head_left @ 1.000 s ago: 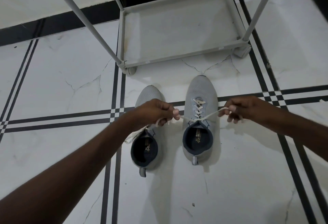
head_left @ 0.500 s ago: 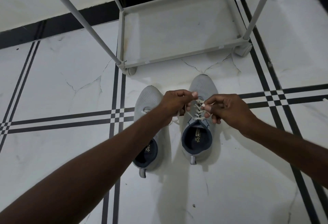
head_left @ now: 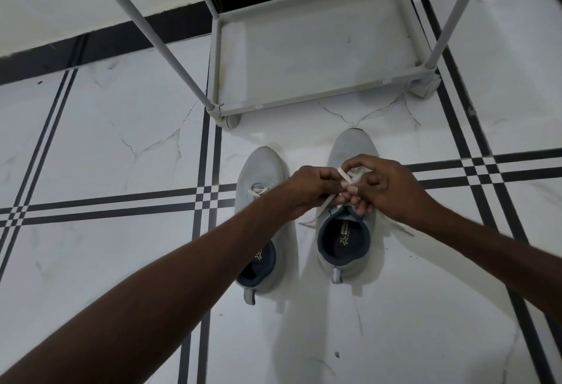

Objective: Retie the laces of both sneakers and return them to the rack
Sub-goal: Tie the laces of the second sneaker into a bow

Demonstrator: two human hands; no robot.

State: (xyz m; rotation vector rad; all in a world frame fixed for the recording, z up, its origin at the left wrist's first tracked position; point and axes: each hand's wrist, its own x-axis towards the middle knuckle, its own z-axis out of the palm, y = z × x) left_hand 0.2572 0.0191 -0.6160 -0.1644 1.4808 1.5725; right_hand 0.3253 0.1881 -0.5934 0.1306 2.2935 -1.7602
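Two grey sneakers stand side by side on the floor, toes toward the rack. Over the tongue of the right sneaker (head_left: 349,146) my left hand (head_left: 313,186) and my right hand (head_left: 386,186) meet, both pinching its white laces (head_left: 345,176). A lace loop shows between the fingers, and loose ends trail out to both sides of the shoe. My left forearm crosses over the left sneaker (head_left: 261,171), hiding its middle; a bit of its lace shows near the toe.
The white shoe rack (head_left: 304,101) stands just beyond the toes, its bottom shelf bare and its poles rising toward me. The floor is white marble tile with black stripe lines. A black skirting runs along the wall behind.
My hands came together from pulling the lace ends wide apart. They now hold the laces close over the right sneaker, with a loop forming.
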